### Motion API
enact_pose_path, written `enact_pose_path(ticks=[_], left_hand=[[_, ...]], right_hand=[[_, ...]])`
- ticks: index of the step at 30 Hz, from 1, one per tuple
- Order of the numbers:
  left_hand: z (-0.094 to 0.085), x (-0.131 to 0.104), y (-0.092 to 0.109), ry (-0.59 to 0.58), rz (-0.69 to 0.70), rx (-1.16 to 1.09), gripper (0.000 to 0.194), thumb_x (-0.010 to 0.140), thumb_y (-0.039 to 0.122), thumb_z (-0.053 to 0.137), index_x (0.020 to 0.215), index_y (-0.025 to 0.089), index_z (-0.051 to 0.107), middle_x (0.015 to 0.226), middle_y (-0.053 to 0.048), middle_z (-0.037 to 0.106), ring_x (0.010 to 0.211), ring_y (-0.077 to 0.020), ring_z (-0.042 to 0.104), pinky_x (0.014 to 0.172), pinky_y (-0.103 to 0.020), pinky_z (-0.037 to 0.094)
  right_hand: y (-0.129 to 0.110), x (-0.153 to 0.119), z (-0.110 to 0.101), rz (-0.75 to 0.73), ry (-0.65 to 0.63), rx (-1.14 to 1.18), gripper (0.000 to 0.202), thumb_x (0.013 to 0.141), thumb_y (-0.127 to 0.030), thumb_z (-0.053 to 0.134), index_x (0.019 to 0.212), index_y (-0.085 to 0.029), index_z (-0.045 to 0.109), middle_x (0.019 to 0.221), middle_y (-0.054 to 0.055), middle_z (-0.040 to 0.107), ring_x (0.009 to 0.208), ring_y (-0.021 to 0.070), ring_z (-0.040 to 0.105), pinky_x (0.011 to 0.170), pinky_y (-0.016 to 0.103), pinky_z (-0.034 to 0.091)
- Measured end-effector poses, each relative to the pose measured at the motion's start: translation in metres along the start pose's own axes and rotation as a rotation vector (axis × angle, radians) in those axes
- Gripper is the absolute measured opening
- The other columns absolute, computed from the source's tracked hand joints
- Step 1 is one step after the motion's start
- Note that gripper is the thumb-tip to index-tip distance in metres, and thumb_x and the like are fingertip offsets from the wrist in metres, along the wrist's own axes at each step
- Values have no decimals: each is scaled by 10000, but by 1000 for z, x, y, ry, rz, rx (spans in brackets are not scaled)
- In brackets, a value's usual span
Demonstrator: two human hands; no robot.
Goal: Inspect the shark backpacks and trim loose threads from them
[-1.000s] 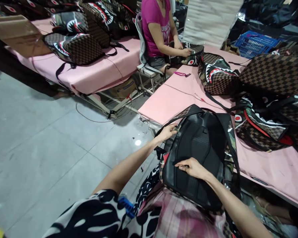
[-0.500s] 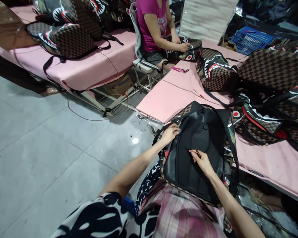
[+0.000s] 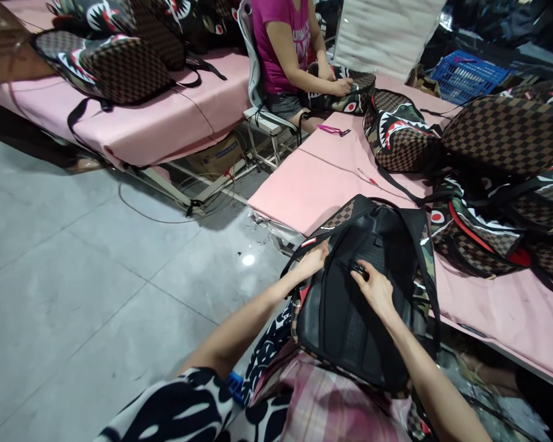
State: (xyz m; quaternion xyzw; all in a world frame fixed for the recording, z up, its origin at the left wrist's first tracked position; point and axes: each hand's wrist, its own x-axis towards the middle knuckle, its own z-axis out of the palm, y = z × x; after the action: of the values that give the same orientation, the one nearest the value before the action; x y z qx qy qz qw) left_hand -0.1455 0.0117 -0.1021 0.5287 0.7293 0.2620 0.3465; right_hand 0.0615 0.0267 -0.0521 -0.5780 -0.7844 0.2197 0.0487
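Note:
A black-backed backpack (image 3: 341, 313) rests on my lap and leans on the table edge, its padded back panel facing up. Checkered and camouflage fabric shows along its sides. My left hand (image 3: 313, 260) is closed at the bag's left edge, pinching the seam beside the panel. Over the middle of the panel, my right hand (image 3: 376, 288) is closed around small dark thread snips (image 3: 360, 270). Fingers hide most of that tool, and its tips seem close to the black fabric.
Several shark-mouth backpacks (image 3: 502, 132) crowd the pink table (image 3: 299, 184) on the right. A pink-handled tool (image 3: 332, 130) and a red pen-like item (image 3: 367, 176) lie there. Across it sits a person (image 3: 281, 55) handling another bag. More bags (image 3: 124, 70) cover the left table.
My right hand has turned, its fingers closing further around the snips. My left hand has shifted slightly down and left, and its fingers have curled tighter. The backpack has tilted a little.

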Motion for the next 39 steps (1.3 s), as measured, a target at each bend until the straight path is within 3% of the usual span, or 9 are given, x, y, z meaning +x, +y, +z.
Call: enact_pose_path(ticks=[2,6,10,17,23,27,32,36,39], left_hand=[[-2,3,-8,60,-7,-28,244,869,176,362,957,187,589,1019,-37,632,954,-160,576,874,-264,431],[-2,4,-19,146,-17,-74,217,866,195,394,891,183,610,995,-17,648,949,-156,580,878,-251,426],[1,3,-20,172,-3,-106,206,847,179,432,850,182,639,969,-12,666,944,-154,587,890,-241,418],[3,-11,-17,152,63,-125,202,834,178,466,896,193,658,926,-7,670,912,-162,599,894,-267,429],[4,-29,-6,93,164,-73,165,805,187,544,903,209,675,1220,-24,552,1095,-180,540,981,-276,389],[6,-29,-9,95,214,-29,199,807,158,520,930,207,668,1186,-22,555,1098,-173,539,980,-281,400],[8,-26,-12,95,225,-27,193,798,131,503,883,185,668,1138,-32,570,1021,-164,578,938,-279,435],[2,-26,-10,66,222,-26,164,817,152,497,834,181,657,1158,-37,561,1011,-163,582,931,-287,440],[-9,-48,-14,96,309,10,177,854,186,474,900,183,644,1208,-46,547,1094,-177,546,961,-317,426]], right_hand=[[-12,12,-3,-51,23,-137,424,850,-439,481,1215,-224,504,967,62,682,869,213,630,660,281,425],[-30,28,3,-177,15,-288,249,867,-350,483,1047,-215,590,948,53,682,894,203,609,700,280,410],[-42,36,11,-280,-25,-410,202,868,-312,484,959,-209,633,932,67,682,881,214,592,713,294,389],[-43,33,6,-274,-62,-441,223,876,-312,465,969,-226,648,943,50,689,879,193,600,683,277,381],[-45,21,-2,-335,-79,-484,206,869,-290,477,948,-211,650,911,63,684,843,201,596,679,287,375],[-56,20,-5,-364,-90,-528,189,864,-227,460,873,-178,642,849,88,671,815,221,593,670,303,372],[-67,25,-5,-350,-126,-503,186,837,-187,470,839,-148,651,833,124,673,829,234,605,681,308,380],[-65,36,-6,-273,-162,-436,189,824,-260,504,857,-187,676,817,99,689,798,226,626,655,295,391],[-43,32,-18,-160,-80,-119,213,817,-352,522,914,-233,669,861,49,695,801,206,622,676,295,411]])
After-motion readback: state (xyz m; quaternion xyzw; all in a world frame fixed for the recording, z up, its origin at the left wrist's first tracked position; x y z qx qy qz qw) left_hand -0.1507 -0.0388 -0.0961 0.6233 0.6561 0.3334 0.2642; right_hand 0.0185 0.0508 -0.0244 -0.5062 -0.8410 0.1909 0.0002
